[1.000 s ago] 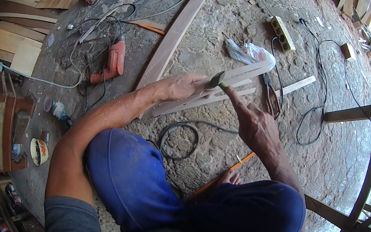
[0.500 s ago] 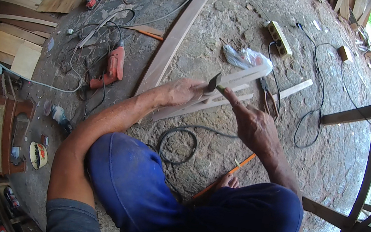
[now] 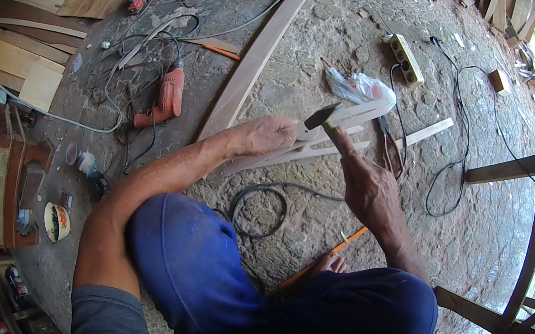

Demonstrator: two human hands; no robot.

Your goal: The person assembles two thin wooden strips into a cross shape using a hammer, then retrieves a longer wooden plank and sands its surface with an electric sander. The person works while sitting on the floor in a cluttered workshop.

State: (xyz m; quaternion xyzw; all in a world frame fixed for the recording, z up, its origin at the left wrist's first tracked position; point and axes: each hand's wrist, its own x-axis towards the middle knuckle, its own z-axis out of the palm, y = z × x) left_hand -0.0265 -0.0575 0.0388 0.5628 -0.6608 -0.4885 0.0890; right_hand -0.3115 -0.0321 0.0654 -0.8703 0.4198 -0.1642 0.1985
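From where I stood, the rough floor [image 3: 492, 230] was the biggest thing to reckon with, and so uneven a surface called, I judged, for a steady rest under the wood. A long board [image 3: 257, 53] ran over it from near the far edge toward the middle. Just right of that board's near end, about midway between the floor's left and right edges, were the slotted pale strips [image 3: 368, 112], slanting toward a plastic bag [image 3: 347, 85]. The left hand [image 3: 266, 137] was at the strips, fingers curled; I couldn't tell whether it was clamped on them or only pressing. Either way, its fingertips were best kept back from the blow. The right hand [image 3: 370, 189], apart from the left, was closed round the hammer [image 3: 322, 115], gripped high near the head; that hold seemed to suit short, square taps rather than a full swing.

Much was out of sight: part of the strips passed behind the left hand, most of the hammer's handle was lost in the fist, and from above I couldn't make out whether the head touched wood, or whether anything small stood under it
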